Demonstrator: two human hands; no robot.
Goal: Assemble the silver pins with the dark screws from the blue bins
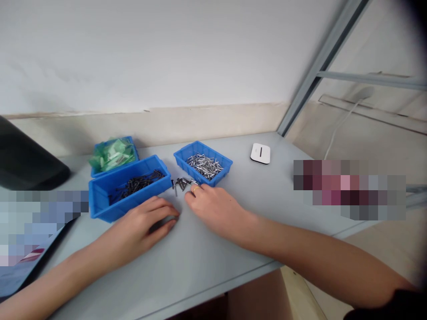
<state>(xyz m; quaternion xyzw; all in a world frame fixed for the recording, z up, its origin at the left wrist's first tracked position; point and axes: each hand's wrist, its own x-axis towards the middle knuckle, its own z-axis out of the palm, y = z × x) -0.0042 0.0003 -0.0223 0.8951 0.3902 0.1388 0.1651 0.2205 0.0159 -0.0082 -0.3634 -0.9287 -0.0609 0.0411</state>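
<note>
My left hand (148, 222) rests on the grey table (233, 249) just in front of a blue bin of dark screws (128, 186), fingers curled loosely with nothing visible in them. My right hand (213, 204) lies beside it, fingers curled down, a ring on one finger, fingertips at a small loose pile of dark and silver screws (182, 183) on the table. Behind the pile stands a blue bin of silver nails (203, 165).
A third blue bin with green packets (113, 154) stands at the back left. A small white device (260, 154) lies at the back right. A dark object (26, 160) sits at far left. A metal frame post (316, 66) rises at the table's right corner.
</note>
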